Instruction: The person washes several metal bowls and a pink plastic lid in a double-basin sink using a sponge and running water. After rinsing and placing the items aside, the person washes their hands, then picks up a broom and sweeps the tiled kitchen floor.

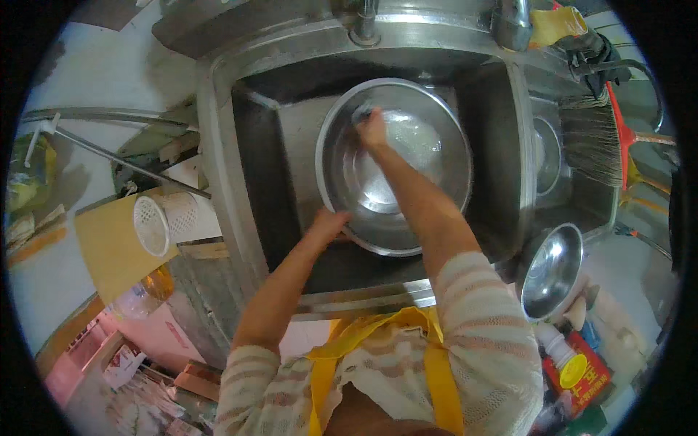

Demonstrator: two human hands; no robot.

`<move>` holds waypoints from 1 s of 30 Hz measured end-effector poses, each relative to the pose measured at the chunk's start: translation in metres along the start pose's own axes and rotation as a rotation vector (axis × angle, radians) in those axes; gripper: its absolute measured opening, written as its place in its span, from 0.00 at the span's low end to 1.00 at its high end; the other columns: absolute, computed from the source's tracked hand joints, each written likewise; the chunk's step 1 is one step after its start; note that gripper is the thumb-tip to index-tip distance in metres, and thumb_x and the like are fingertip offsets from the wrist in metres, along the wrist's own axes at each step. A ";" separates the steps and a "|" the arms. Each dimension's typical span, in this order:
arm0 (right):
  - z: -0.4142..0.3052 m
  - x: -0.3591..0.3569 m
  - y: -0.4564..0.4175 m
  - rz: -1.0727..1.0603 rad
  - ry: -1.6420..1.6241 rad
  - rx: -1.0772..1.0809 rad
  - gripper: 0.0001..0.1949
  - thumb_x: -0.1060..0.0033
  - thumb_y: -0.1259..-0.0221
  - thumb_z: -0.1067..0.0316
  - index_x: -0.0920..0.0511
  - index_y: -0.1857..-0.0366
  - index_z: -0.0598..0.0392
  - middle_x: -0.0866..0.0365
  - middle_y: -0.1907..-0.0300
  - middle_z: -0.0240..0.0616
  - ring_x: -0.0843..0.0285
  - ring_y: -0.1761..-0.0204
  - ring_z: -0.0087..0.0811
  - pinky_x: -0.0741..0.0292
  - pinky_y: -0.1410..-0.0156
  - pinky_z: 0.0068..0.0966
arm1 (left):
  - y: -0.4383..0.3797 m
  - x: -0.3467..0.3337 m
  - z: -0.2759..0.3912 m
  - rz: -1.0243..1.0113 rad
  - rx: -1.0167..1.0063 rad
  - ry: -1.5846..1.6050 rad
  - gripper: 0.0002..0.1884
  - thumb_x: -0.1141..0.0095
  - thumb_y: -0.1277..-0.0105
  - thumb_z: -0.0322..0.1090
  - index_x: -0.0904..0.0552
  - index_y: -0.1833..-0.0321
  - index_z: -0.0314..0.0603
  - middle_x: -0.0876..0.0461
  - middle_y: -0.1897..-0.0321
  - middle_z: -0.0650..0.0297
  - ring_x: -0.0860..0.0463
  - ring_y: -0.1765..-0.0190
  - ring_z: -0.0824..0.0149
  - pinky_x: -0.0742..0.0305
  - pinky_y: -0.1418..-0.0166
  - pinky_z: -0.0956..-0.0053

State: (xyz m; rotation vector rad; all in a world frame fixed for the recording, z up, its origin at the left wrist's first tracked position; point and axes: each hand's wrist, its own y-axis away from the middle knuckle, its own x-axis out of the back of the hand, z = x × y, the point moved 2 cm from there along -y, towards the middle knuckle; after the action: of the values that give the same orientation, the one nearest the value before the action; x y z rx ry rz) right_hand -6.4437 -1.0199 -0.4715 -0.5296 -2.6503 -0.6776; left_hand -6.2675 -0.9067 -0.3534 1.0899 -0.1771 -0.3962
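Observation:
A large round stainless steel basin (392, 234) sits tilted inside the big sink bowl (305, 136). My left hand (330, 224) grips its rim at the lower left, fingers partly hidden by the edge. Inside the basin, my right hand (373, 129) presses a small grey scrubber (361, 113) against the upper left of the inner wall; the scrubber is blurred and mostly covered by the fingers. Wet shine and whitish streaks show on the basin's bottom.
A faucet (366, 27) rises behind the sink. To the right, a smaller sink bowl (594, 201) holds a round dish (547, 155), with a broom (597, 141) over it. Another steel bowl (552, 272) leans near its front corner. At left stands a white perforated basket (163, 223).

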 end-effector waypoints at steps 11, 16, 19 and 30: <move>0.016 -0.025 0.038 -0.225 0.188 0.330 0.22 0.49 0.52 0.69 0.38 0.52 0.64 0.34 0.55 0.57 0.35 0.48 0.47 0.38 0.43 0.35 | -0.009 -0.003 -0.009 -0.012 0.028 -0.124 0.17 0.50 0.52 0.31 0.28 0.58 0.31 0.24 0.66 0.55 0.21 0.67 0.61 0.22 0.71 0.68; 0.052 0.051 0.126 -0.807 0.499 0.341 0.22 0.44 0.64 0.73 0.28 0.56 0.51 0.28 0.59 0.45 0.31 0.52 0.44 0.32 0.50 0.34 | -0.016 0.014 -0.018 0.037 -0.013 -0.070 0.18 0.51 0.52 0.32 0.28 0.57 0.32 0.24 0.69 0.54 0.21 0.71 0.61 0.23 0.73 0.70; 0.095 0.111 0.096 -0.378 0.702 -0.165 0.20 0.42 0.56 0.68 0.30 0.54 0.51 0.31 0.52 0.44 0.31 0.49 0.42 0.31 0.50 0.33 | -0.009 0.014 -0.014 0.031 -0.027 -0.051 0.20 0.51 0.52 0.32 0.29 0.55 0.31 0.24 0.68 0.54 0.21 0.70 0.61 0.23 0.72 0.70; -0.010 -0.033 0.120 -0.302 -0.006 0.533 0.23 0.53 0.56 0.79 0.40 0.50 0.60 0.40 0.52 0.52 0.41 0.48 0.52 0.41 0.42 0.34 | -0.011 0.008 -0.016 0.007 -0.036 -0.073 0.19 0.50 0.52 0.32 0.29 0.56 0.31 0.24 0.68 0.57 0.22 0.68 0.61 0.23 0.71 0.68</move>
State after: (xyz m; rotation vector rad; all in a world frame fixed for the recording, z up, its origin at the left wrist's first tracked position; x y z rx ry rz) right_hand -6.3602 -0.9363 -0.4316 0.0184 -2.7810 -0.0242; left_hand -6.2578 -0.9012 -0.3704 1.0399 -0.2372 -0.4321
